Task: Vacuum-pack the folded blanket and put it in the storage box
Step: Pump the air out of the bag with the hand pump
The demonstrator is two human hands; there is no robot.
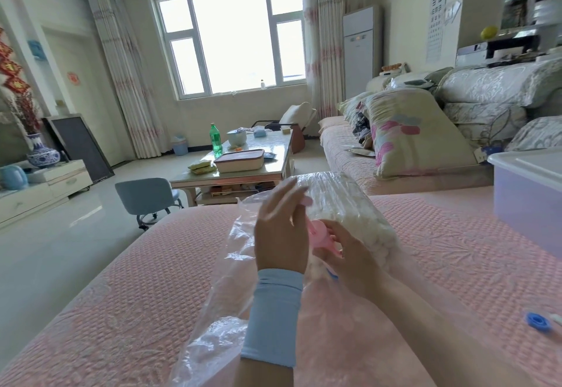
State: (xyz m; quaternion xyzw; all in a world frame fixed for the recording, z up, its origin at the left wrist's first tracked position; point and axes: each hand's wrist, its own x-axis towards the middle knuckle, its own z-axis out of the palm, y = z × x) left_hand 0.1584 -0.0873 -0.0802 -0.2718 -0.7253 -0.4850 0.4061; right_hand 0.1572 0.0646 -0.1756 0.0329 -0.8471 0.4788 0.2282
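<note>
Your left hand (279, 228), nearest, met the pink pump (319, 231) at its top, fingers too blurred to tell their grip; your right hand (346, 256) clasped its base. The blanket (349, 204) lay bagged mid-sofa (121, 295), seemingly part-flattened; finishing, sealing and boxing it in the storage box (529, 204) at the right edge remained.

Over the pink quilted cover (121, 295) we see the left hand (279, 228) bare, its forearm wrapped in a pale blue sleeve (273, 316) of smooth, close-fitting cloth. We note soft creases at the sleeve's wrist end and a plain hem at its other end, past which the arm is uncovered. Towards the cover's right side, the right hand (343, 252) and its forearm are uncovered.
</note>
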